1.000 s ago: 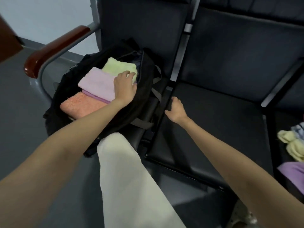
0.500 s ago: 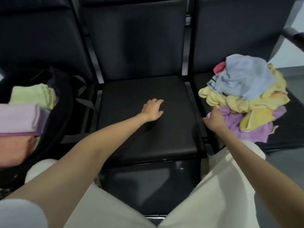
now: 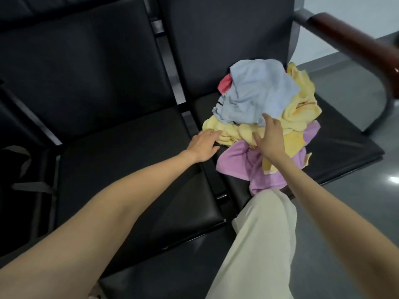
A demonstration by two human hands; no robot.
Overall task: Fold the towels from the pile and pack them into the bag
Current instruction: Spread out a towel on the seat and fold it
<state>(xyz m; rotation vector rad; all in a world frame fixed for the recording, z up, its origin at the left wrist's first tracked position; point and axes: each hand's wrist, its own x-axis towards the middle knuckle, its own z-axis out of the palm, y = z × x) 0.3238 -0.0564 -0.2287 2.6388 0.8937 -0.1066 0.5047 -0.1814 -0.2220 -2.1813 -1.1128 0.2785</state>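
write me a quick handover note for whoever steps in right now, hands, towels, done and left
Left hand: open, fingertips at the near edge of the pale yellow towel.
Right hand: open, fingers spread over the towel pile, gripping nothing yet.
Pile sits unfolded on the right-hand seat: light blue towel on top, purple towel at the bottom front, a red one peeking out behind.
Middle seat is bare.
Bag is mostly out of view.
Left: pick the next towel, fold, pack.

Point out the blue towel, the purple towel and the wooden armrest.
blue towel (image 3: 259, 93), head view, middle of its top face
purple towel (image 3: 235, 160), head view, front fold
armrest (image 3: 354, 39), head view, wooden top
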